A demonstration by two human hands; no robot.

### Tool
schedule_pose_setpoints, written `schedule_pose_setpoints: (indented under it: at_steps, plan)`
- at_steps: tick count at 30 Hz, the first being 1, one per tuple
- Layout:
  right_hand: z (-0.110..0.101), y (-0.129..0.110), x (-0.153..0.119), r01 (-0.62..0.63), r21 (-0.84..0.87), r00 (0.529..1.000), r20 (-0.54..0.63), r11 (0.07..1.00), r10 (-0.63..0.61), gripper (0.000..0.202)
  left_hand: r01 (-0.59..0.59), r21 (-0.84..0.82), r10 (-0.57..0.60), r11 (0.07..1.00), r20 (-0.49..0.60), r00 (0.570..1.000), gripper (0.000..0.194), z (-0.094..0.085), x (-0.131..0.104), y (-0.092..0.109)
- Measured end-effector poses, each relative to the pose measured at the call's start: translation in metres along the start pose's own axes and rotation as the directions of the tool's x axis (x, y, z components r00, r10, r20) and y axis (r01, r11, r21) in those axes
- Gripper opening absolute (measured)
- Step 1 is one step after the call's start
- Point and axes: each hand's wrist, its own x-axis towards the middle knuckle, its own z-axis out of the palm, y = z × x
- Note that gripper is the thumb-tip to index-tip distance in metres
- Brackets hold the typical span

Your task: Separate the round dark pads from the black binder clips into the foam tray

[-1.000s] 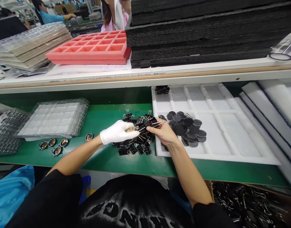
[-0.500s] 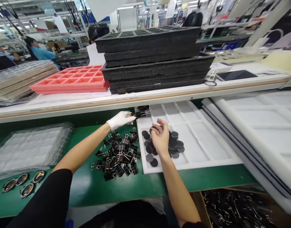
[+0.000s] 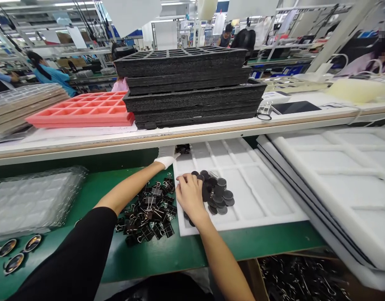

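My left hand [image 3: 166, 158], in a white glove, reaches partly beneath the shelf edge beside a small cluster of black binder clips [image 3: 183, 149]. Its fingers are mostly hidden there. My right hand [image 3: 190, 195] is bare, low over the left part of a white foam tray [image 3: 258, 190]. Its fingers curl downward, and whatever they may hold is hidden. Loose black round discs [image 3: 219, 196] lie heaped on the tray just right of that hand. Left of the tray, a pile of black binder clips [image 3: 151, 211] with silver handles spreads over the green tabletop.
Clear plastic trays [image 3: 35, 200] and round sunglasses lenses [image 3: 15, 263] lie at left. More foam trays [image 3: 343, 188] lean at right. The shelf [image 3: 211, 133] bears black foam trays [image 3: 192, 100] and a red tray [image 3: 85, 110]. A box of clips [image 3: 302, 276] sits below. Other people are behind.
My left hand has moved farther in under the shelf edge. My right hand has come down and left from above the discs, its fingers turned downward. The whole view has shifted slightly.
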Motion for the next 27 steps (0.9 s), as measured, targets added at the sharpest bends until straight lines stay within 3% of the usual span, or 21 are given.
schedule_pose_setpoints:
  at_steps: [6,10,14,19,23,25,27]
  plan:
    - [-0.006,-0.004,-0.009,-0.028,-0.234,0.946,0.308,0.972,0.101,0.032,0.013,0.010,-0.012,1.000,-0.012,1.000,0.059,-0.018,-0.021,0.004]
    - [-0.009,0.002,-0.007,-0.030,-0.251,0.929,0.350,0.967,0.120,0.042,-0.060,0.073,0.063,0.996,-0.044,0.997,0.049,-0.043,-0.065,-0.022]
    - [-0.010,0.010,-0.003,-0.048,-0.277,0.917,0.369,0.960,0.153,0.048,-0.132,0.133,0.150,0.982,-0.134,0.980,0.044,-0.078,-0.143,-0.085]
    - [-0.007,0.018,-0.004,-0.019,-0.293,0.956,0.273,0.956,0.103,0.029,0.124,0.104,-0.104,0.987,-0.174,0.979,0.040,-0.100,-0.267,-0.184]
    - [-0.002,0.025,-0.005,-0.026,-0.258,0.989,0.136,0.966,0.063,0.022,0.354,0.085,-0.351,0.931,-0.055,0.935,0.042,-0.091,-0.364,-0.237]
    - [0.000,0.023,-0.005,-0.020,-0.165,0.997,0.064,0.986,0.031,0.024,0.408,0.120,-0.414,0.905,0.033,0.910,0.059,-0.078,-0.395,-0.247]
    - [0.002,0.015,-0.006,-0.027,0.031,0.999,0.022,0.999,0.026,0.028,0.381,0.160,-0.395,0.911,0.068,0.916,0.077,-0.063,-0.407,-0.249]
